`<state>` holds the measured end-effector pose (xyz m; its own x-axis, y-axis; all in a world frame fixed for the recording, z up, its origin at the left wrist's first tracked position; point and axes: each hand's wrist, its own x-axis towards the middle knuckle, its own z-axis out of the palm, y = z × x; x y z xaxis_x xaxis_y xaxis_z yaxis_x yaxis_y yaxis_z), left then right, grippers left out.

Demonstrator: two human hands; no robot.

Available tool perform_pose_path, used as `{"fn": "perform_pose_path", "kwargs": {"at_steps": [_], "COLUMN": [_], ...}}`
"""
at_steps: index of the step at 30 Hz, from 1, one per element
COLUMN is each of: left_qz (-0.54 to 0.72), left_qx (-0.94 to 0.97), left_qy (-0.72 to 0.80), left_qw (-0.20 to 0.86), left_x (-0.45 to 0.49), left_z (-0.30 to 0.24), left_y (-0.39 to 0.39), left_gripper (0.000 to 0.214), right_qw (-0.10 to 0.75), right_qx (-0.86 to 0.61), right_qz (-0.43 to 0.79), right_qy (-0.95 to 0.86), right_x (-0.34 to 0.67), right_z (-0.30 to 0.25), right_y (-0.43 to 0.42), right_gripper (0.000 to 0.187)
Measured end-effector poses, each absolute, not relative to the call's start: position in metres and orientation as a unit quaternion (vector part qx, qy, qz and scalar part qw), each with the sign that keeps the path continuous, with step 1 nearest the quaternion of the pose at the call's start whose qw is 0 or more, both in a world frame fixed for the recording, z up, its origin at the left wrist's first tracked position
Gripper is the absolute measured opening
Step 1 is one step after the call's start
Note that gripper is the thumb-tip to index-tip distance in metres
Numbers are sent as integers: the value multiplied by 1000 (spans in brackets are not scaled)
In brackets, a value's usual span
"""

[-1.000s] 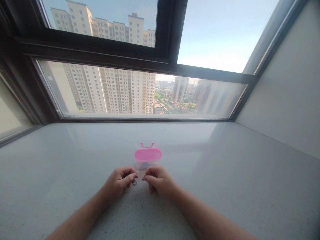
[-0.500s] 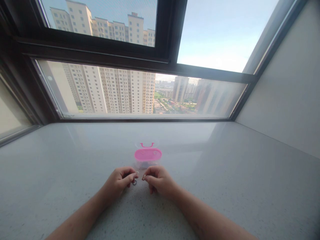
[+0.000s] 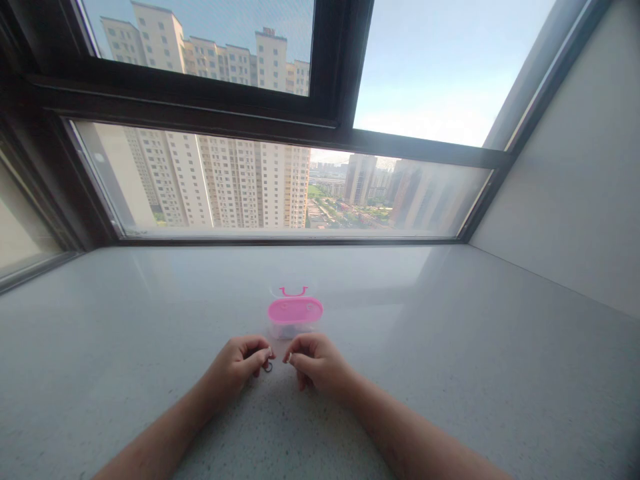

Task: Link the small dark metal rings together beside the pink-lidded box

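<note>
My left hand rests on the speckled grey sill, fingers curled in a pinch, with a small dark ring hanging at its fingertips. My right hand faces it a few centimetres away, also pinched shut; what it grips is too small to make out. Just beyond both hands stands a small clear box with a pink lid and a pink handle behind it.
The sill runs wide to left and right and ends at a dark-framed window at the back. A pale wall rises on the right. High-rise buildings show through the glass.
</note>
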<state>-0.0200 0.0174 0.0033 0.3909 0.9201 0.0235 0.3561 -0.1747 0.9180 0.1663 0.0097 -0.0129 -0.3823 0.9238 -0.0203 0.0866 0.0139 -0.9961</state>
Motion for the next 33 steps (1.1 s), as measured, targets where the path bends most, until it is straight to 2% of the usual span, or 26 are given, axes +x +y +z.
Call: {"fn": "perform_pose_path", "kwargs": {"at_steps": [33], "left_qz": [295], "left_qx": [737], "left_qy": [442], "left_qw": [418], "left_x": [-21], "left_z": [0], "left_y": [19], "left_gripper": [24], "right_qw": [382], "right_qx": [-392], "right_qz": [566], "right_qy": [-616], "right_x": [168], "right_z": [-15], "right_y": [12], "right_gripper": [15]}}
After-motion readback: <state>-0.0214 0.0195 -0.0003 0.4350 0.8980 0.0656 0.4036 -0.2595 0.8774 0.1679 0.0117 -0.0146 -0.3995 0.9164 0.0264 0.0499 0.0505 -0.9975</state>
